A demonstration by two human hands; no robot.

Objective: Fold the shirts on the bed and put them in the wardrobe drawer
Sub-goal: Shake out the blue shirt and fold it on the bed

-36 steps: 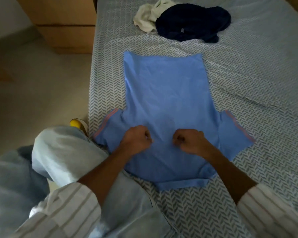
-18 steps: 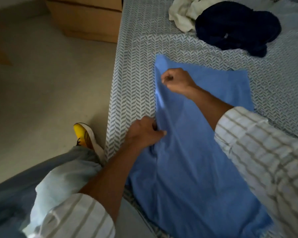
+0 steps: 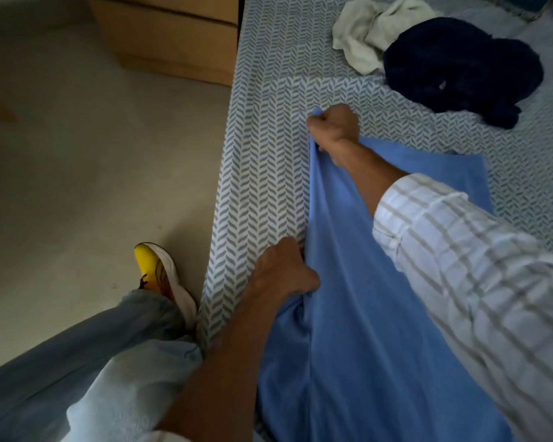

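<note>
Close up, a blue shirt [image 3: 364, 314] is spread on the bed [image 3: 262, 173], its near end cut off. Its left edge is gripped by the left hand [image 3: 284, 272], its far corner pinched by the right hand [image 3: 334, 127]. Beyond it, cream [image 3: 364, 36] and navy clothes [image 3: 460, 68] are heaped.

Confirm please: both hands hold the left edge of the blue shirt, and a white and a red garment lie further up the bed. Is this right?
Not quite. The head view shows the crumpled dark garment is navy, not red. The rest holds: left hand and right hand grip the blue shirt edge; white garment beside.
</note>
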